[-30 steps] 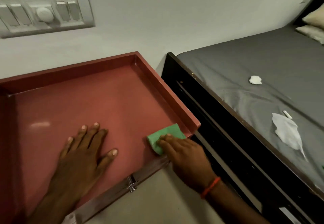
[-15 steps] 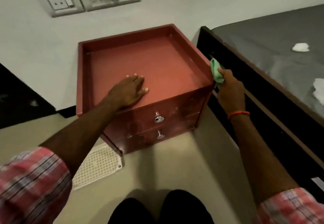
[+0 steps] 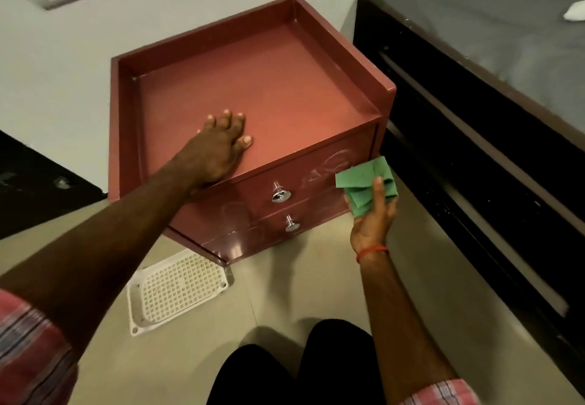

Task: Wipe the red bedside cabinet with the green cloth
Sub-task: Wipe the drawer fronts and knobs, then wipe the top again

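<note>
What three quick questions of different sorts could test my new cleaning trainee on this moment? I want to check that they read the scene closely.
1. True or false: the left hand rests flat on the top of the red wooden bedside cabinet.
2. Which hand holds the crumpled green cloth? A. left B. right C. neither
3. Fill in: each of the cabinet's two drawer fronts carries one shiny metal ____.

Key
1. True.
2. B: the right hand grips the cloth in front of the upper drawer, near the cabinet's right front corner.
3. Knob; the lower knob sits just below the upper one.
</note>
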Action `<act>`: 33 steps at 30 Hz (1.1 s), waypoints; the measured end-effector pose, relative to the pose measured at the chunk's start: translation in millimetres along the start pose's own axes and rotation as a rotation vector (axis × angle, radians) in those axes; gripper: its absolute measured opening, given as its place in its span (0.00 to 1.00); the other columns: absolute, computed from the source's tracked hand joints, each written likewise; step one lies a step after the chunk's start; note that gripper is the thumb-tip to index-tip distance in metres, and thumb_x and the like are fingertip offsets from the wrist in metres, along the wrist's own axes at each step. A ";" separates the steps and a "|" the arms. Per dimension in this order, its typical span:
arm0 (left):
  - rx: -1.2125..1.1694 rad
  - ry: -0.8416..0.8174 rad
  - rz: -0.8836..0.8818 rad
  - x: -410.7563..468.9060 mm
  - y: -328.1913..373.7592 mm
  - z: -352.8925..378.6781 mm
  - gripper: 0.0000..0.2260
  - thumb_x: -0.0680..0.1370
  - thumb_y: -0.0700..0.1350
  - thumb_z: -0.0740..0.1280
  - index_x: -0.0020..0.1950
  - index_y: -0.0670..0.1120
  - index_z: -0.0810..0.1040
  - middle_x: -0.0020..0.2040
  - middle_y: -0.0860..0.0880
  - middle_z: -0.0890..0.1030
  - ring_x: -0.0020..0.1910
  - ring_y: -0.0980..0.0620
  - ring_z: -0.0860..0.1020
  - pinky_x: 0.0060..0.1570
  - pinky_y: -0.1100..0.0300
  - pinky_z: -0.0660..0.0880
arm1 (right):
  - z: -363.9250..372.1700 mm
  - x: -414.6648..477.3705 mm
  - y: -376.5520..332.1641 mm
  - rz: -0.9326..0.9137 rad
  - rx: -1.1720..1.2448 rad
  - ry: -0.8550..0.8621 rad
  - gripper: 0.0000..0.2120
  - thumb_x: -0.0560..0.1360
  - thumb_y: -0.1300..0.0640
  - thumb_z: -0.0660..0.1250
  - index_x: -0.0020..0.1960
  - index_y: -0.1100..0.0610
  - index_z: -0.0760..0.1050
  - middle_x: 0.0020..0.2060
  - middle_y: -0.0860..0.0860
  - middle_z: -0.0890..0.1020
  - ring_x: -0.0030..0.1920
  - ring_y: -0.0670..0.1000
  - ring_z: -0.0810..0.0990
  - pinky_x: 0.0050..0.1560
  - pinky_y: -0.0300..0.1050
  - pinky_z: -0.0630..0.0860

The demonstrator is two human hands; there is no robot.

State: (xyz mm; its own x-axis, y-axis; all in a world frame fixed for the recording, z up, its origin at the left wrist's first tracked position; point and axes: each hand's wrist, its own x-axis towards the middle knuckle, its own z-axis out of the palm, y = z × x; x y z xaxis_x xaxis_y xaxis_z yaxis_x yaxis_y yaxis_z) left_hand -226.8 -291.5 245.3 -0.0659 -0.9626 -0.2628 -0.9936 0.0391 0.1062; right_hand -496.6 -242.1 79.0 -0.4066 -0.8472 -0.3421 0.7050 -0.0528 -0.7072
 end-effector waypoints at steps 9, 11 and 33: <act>0.017 0.024 0.004 -1.5 -0.6 3.4 0.31 0.86 0.60 0.47 0.86 0.51 0.42 0.86 0.45 0.42 0.85 0.39 0.43 0.82 0.39 0.49 | 33.5 11.8 40.8 -0.263 -0.171 0.361 0.26 0.77 0.73 0.61 0.73 0.60 0.69 0.66 0.49 0.76 0.64 0.44 0.78 0.64 0.33 0.73; 0.023 0.025 0.011 0.1 -2.6 5.6 0.31 0.86 0.61 0.46 0.86 0.51 0.41 0.86 0.46 0.42 0.85 0.40 0.42 0.81 0.40 0.49 | 58.1 14.8 46.8 -0.267 -0.180 0.310 0.27 0.77 0.75 0.60 0.74 0.61 0.67 0.72 0.53 0.71 0.69 0.51 0.73 0.70 0.38 0.70; 0.021 0.064 0.014 -2.1 -1.9 10.8 0.31 0.85 0.61 0.44 0.86 0.53 0.41 0.86 0.46 0.41 0.85 0.41 0.42 0.81 0.41 0.47 | 69.7 13.5 38.7 0.075 0.044 0.473 0.18 0.79 0.70 0.59 0.66 0.59 0.76 0.52 0.54 0.82 0.44 0.50 0.80 0.44 0.42 0.79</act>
State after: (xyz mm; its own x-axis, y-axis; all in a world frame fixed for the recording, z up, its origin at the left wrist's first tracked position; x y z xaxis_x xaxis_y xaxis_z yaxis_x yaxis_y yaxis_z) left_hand -225.8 -286.6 235.3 -0.0748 -0.9770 -0.1999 -0.9943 0.0578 0.0893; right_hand -434.3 -292.5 90.1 -0.5665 -0.5166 -0.6420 0.7620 -0.0320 -0.6467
